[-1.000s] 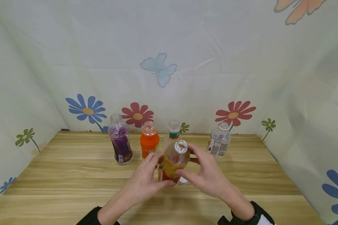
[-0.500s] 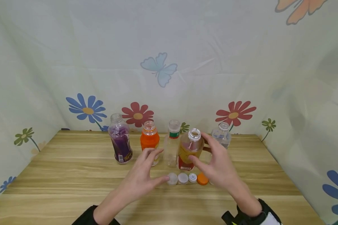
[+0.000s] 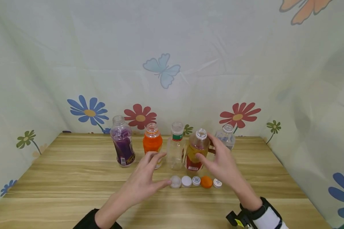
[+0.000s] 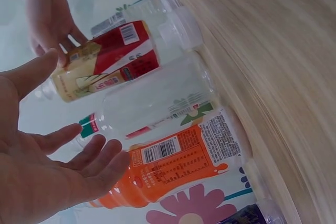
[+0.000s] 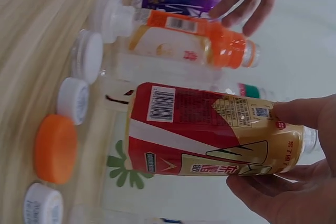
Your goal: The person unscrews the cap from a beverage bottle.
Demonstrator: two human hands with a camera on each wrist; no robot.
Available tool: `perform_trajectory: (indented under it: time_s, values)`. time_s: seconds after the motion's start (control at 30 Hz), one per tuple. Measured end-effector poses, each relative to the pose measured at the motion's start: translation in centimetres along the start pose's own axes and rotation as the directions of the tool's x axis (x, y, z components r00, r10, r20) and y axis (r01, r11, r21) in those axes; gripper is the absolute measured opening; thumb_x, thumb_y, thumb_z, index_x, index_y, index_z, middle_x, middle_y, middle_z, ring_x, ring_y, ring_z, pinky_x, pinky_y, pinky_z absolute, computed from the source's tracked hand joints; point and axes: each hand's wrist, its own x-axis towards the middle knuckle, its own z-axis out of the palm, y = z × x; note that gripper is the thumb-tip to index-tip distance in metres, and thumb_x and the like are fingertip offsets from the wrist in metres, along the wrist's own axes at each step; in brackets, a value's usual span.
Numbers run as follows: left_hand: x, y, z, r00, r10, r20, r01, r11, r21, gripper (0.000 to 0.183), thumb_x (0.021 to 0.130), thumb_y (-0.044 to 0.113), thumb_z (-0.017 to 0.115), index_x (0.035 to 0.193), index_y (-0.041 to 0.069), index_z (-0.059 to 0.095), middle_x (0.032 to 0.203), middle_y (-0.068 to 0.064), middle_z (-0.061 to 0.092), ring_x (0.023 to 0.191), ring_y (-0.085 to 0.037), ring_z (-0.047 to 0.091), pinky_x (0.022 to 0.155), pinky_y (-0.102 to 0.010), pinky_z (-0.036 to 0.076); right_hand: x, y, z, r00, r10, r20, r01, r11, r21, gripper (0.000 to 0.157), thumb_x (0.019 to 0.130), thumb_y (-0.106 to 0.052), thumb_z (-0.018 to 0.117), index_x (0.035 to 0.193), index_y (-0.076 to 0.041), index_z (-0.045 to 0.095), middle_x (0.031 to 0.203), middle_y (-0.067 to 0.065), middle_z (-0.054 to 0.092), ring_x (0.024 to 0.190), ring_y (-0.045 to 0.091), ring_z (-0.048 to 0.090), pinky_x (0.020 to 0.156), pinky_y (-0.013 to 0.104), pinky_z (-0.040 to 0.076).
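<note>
My right hand [image 3: 222, 159] grips an uncapped red-and-gold drink bottle [image 5: 205, 132], thumb on one side and fingers round the other. The bottle is upright behind the row of caps; whether its base touches the table I cannot tell. My left hand [image 3: 141, 176] holds nothing, its fingers spread and loosely bent in front of an orange bottle [image 3: 152, 142]. Left of the gripped bottle stands a clear bottle [image 3: 175, 155] with a green neck band. Another clear bottle [image 3: 225, 136] is partly hidden behind my right hand. A purple bottle [image 3: 122, 143] stands at the left. All lack caps.
Several caps lie in a row on the wooden table [image 3: 74, 190]: a translucent cap [image 3: 175, 182], white caps [image 3: 186, 181] and an orange cap [image 3: 206, 182]. A flower-printed cloth [image 3: 103, 63] hangs behind the table and along its sides.
My right hand has carried the red-and-gold bottle right and back, beside the clear bottle. My left hand has let go of it and moved slightly left. The row of caps has come into view.
</note>
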Motion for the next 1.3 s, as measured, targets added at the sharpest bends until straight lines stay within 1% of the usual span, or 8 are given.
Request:
perform_trajectory:
  time_s: [0.2, 0.43, 0.57, 0.7, 0.8, 0.97, 1.13, 1.3]
  values:
    - [0.0, -0.1, 0.0, 1.0, -0.003, 0.031, 0.003, 1.0, 0.015, 0.08, 0.081, 0.03, 0.09, 0.148, 0.013, 0.05, 0.135, -0.007, 0.05, 0.117, -0.024, 0.053, 0.101, -0.048, 0.048, 0.3, 1.5, 0.7, 0.999, 0.05, 0.022, -0.05, 0.998, 0.031, 0.073, 0.092, -0.006, 0.076, 0.152, 0.004, 0.036, 0.145, 0.022, 0.051, 0.125, 0.04, 0.056, 0.097, 0.055, 0.052]
    - [0.0, -0.2, 0.0, 0.998, 0.004, 0.06, -0.006, 1.0, 0.028, 0.08, 0.082, 0.033, 0.089, 0.149, 0.011, 0.05, 0.138, -0.008, 0.05, 0.12, -0.025, 0.051, 0.103, -0.048, 0.047, 0.5, 2.5, 1.2, 0.999, 0.031, 0.035, -0.033, 0.998, 0.05, 0.07, 0.094, -0.003, 0.074, 0.152, 0.004, 0.036, 0.147, 0.023, 0.048, 0.13, 0.042, 0.053, 0.098, 0.055, 0.051]
    - [0.0, -0.2, 0.1, 0.997, 0.008, 0.073, -0.011, 0.999, 0.039, 0.08, 0.083, 0.034, 0.088, 0.149, 0.01, 0.05, 0.14, -0.008, 0.049, 0.124, -0.027, 0.05, 0.105, -0.05, 0.045, 0.4, 2.9, 1.5, 0.998, 0.04, 0.046, -0.042, 0.998, 0.046, 0.071, 0.095, -0.003, 0.073, 0.153, 0.004, 0.033, 0.148, 0.025, 0.046, 0.131, 0.042, 0.051, 0.098, 0.055, 0.05]
    - [0.0, -0.3, 0.1, 0.997, 0.007, 0.079, -0.01, 0.999, 0.044, 0.08, 0.083, 0.035, 0.088, 0.149, 0.01, 0.05, 0.14, -0.008, 0.049, 0.125, -0.027, 0.05, 0.105, -0.051, 0.045, 0.4, 3.3, 1.8, 0.998, 0.045, 0.046, -0.047, 0.998, 0.041, 0.073, 0.095, -0.003, 0.072, 0.155, 0.003, 0.03, 0.15, 0.026, 0.044, 0.132, 0.042, 0.051, 0.099, 0.055, 0.05]
    - [0.0, -0.3, 0.1, 0.997, 0.003, 0.083, -0.007, 0.999, 0.05, 0.08, 0.083, 0.035, 0.088, 0.149, 0.012, 0.05, 0.141, -0.008, 0.049, 0.125, -0.027, 0.05, 0.105, -0.051, 0.045, 0.5, 3.6, 1.9, 0.998, 0.042, 0.047, -0.044, 0.998, 0.034, 0.071, 0.096, -0.003, 0.071, 0.154, 0.003, 0.031, 0.149, 0.026, 0.045, 0.131, 0.042, 0.051, 0.098, 0.055, 0.05]
    - [-0.1, -0.3, 0.2, 0.996, 0.0, 0.089, -0.006, 0.998, 0.062, 0.079, 0.083, 0.036, 0.088, 0.149, 0.013, 0.05, 0.14, -0.007, 0.049, 0.124, -0.026, 0.05, 0.105, -0.05, 0.046, 0.5, 3.9, 2.0, 0.997, 0.049, 0.056, -0.05, 0.999, 0.018, 0.069, 0.098, -0.004, 0.069, 0.155, 0.003, 0.031, 0.148, 0.026, 0.045, 0.132, 0.043, 0.051, 0.099, 0.056, 0.05]
    - [-0.1, -0.3, 0.1, 0.996, 0.0, 0.087, -0.006, 0.998, 0.062, 0.079, 0.083, 0.036, 0.088, 0.149, 0.012, 0.05, 0.138, -0.007, 0.05, 0.122, -0.026, 0.051, 0.104, -0.05, 0.046, 0.6, 4.0, 2.0, 0.995, 0.063, 0.073, -0.063, 0.998, 0.005, 0.071, 0.1, -0.008, 0.067, 0.158, 0.002, 0.027, 0.152, 0.026, 0.042, 0.134, 0.045, 0.049, 0.101, 0.057, 0.048]
    - [-0.1, -0.4, 0.1, 0.997, 0.006, 0.083, -0.011, 0.998, 0.061, 0.08, 0.083, 0.036, 0.088, 0.149, 0.011, 0.05, 0.139, -0.008, 0.05, 0.125, -0.027, 0.05, 0.106, -0.05, 0.045, 0.6, 3.8, 1.9, 0.995, 0.07, 0.077, -0.07, 0.998, -0.003, 0.073, 0.1, -0.009, 0.067, 0.159, 0.002, 0.025, 0.155, 0.026, 0.038, 0.136, 0.045, 0.046, 0.102, 0.057, 0.046]
